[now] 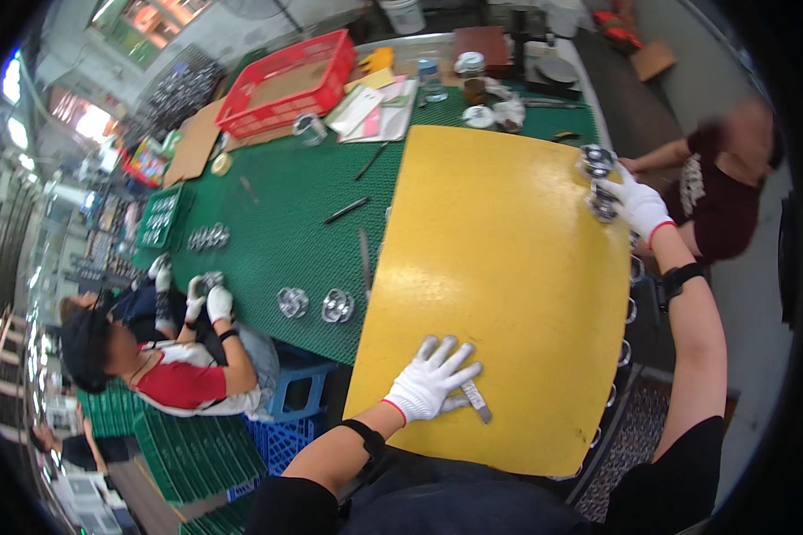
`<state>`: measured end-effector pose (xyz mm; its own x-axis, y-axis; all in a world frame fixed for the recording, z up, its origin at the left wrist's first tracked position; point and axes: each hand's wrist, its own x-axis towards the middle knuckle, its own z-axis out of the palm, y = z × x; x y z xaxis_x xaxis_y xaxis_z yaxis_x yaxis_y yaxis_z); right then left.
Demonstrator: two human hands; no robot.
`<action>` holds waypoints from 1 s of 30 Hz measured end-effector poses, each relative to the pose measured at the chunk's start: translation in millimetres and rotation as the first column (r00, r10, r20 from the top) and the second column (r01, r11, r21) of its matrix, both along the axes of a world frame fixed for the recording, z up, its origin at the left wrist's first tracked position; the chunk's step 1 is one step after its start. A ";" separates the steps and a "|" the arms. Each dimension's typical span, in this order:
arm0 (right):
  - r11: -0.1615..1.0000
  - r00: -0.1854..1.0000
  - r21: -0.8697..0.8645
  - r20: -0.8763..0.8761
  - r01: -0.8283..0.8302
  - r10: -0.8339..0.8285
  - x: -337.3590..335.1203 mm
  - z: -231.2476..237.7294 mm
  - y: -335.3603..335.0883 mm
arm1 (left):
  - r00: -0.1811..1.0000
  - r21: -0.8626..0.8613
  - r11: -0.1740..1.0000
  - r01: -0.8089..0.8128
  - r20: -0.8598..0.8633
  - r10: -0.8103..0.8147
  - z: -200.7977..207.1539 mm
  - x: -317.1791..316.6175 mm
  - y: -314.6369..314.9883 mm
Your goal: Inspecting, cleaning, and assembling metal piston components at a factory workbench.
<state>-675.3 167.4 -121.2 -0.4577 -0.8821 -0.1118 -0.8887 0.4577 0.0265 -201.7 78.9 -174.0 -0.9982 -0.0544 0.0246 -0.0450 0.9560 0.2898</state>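
My left hand (432, 382), in a white knitted glove, lies flat with its fingers spread on the yellow board (500, 259). By its thumb is a small flat metal tool (477, 402) with a pale wrapped section. At the board's far right corner my right hand (638, 203), also gloved, has its fingers on a shiny round metal part (601, 206). A second shiny metal part (595, 160) sits just beyond, close to my fingertips. How far my fingers wrap round the nearer part is partly hidden.
A green mat (303, 241) covers the table to the left, bearing metal parts (337, 306) and thin tools (346, 210). A red crate (285, 85), papers (370, 111) and jars (473, 80) stand behind. One co-worker (187, 379) sits left; another person (718, 183) is at right.
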 end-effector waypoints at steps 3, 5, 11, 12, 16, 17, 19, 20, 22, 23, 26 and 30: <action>0.997 0.977 -0.020 0.196 -0.075 0.078 -31.9 -12.1 -15.0 | 1.000 0.023 1.000 -0.011 0.004 0.011 -2.5 -2.3 -2.5; 0.984 0.979 0.126 0.173 -0.128 0.105 -38.4 -7.4 -31.2 | 1.000 0.043 0.999 -0.002 -0.018 0.003 0.2 -0.3 -4.1; 1.000 0.977 0.008 0.210 0.025 -0.026 -34.3 -22.9 -41.4 | 1.000 0.021 1.000 0.007 -0.001 -0.007 -1.5 0.7 -6.9; 0.997 0.977 -0.056 0.211 0.051 -0.038 -30.6 -25.1 -43.4 | 1.000 0.013 1.000 -0.003 0.000 0.003 -2.0 1.5 -6.7; 0.998 0.984 -0.052 0.174 -0.024 0.033 -32.6 -41.4 -50.7 | 0.998 0.000 1.000 -0.027 0.057 0.027 -0.2 5.9 -6.6; 0.993 0.981 -0.094 0.174 -0.066 0.081 -50.7 -60.8 -43.1 | 0.996 -0.029 0.998 -0.050 0.070 0.052 -0.1 5.2 -6.4; 0.886 0.786 -0.425 0.606 0.185 0.127 -49.6 -76.0 -40.2 | 1.000 0.016 1.000 0.005 -0.004 -0.005 -1.7 4.3 -4.7; 0.916 0.920 -0.401 0.363 0.013 0.145 -45.5 -72.6 -38.7 | 1.000 0.029 1.000 -0.009 -0.030 0.010 -4.1 5.9 -4.4; 0.954 0.986 -0.291 0.123 -0.070 0.110 -51.8 -70.1 -31.5 | 0.998 0.048 0.999 0.001 -0.065 0.002 -6.9 5.4 -3.4; 0.970 0.985 -0.243 0.162 -0.012 0.052 -56.4 -73.7 -32.3 | 0.998 0.050 0.999 0.011 -0.068 -0.007 -5.5 3.7 -1.5; 0.971 0.965 -0.192 0.246 0.142 -0.092 -59.2 -85.8 -46.8 | 0.997 0.050 0.998 -0.023 -0.078 0.027 -4.0 6.6 -0.7; 0.892 0.955 -0.350 0.174 0.286 -0.238 -87.8 -123.6 -2.7 | 0.991 0.083 0.996 0.010 -0.132 0.001 -4.5 5.8 2.9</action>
